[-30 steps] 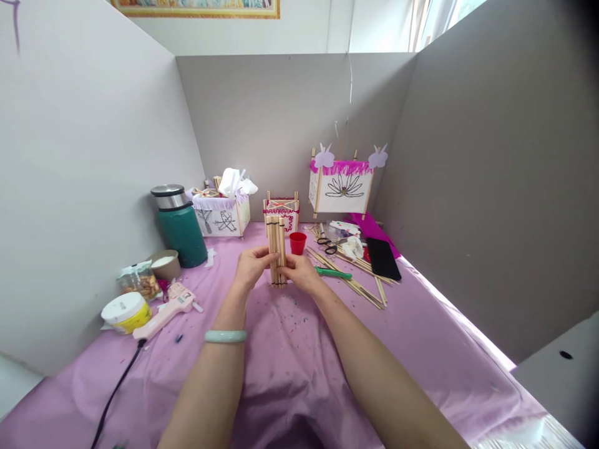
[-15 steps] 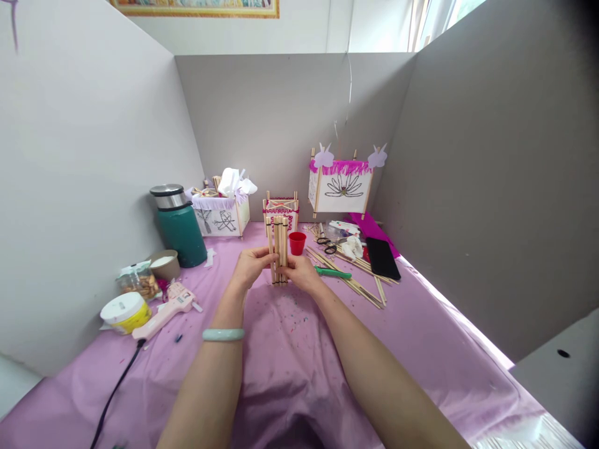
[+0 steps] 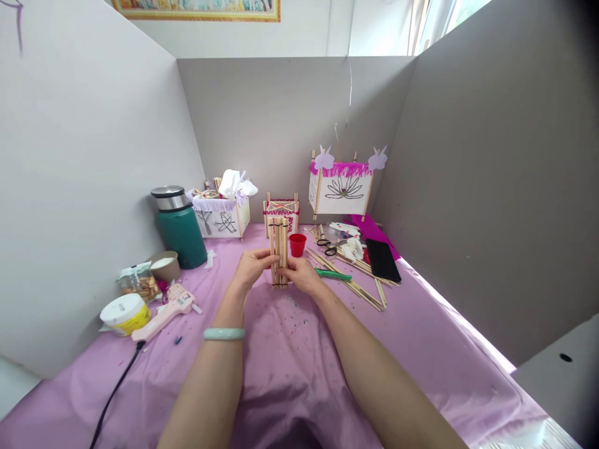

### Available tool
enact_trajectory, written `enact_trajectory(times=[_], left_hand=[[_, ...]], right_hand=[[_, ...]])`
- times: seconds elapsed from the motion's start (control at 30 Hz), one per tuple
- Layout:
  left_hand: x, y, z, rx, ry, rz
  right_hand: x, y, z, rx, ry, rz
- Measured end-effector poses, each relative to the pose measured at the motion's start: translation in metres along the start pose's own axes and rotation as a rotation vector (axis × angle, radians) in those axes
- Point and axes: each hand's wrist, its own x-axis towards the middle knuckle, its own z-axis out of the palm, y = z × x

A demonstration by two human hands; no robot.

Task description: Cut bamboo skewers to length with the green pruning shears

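Left hand [image 3: 253, 268] gripping a bundle of wooden sticks [image 3: 279, 240] from one side, right hand [image 3: 302, 273] pinching it from the other, the sticks pointing upright before a small red-trimmed box [image 3: 287, 210], a red cup [image 3: 297, 246] sitting near, purple cloth [image 3: 281, 349] spreading below
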Motion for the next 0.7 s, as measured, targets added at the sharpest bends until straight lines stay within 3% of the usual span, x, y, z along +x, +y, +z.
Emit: enact_trajectory(times=[0.23,0.43,0.6,0.7], left_hand=[[-0.003,0.006,0.003,0.008,0.003,0.004],[-0.002,0.009,0.003,0.017,-0.025,-0.024],[0.006,0.027,0.008,-0.042,-0.09,0.114],[0.014,0.033,0.014,-0.131,-0.112,0.123]], right_hand=[[0.001,0.007,0.004,-0.047,0.018,-0.03],[0.002,0.01,0.009,-0.096,0.069,0.04],[0.003,0.006,0.007,-0.119,0.053,0.049],[0.001,0.0,0.006,-0.123,0.051,0.084]])
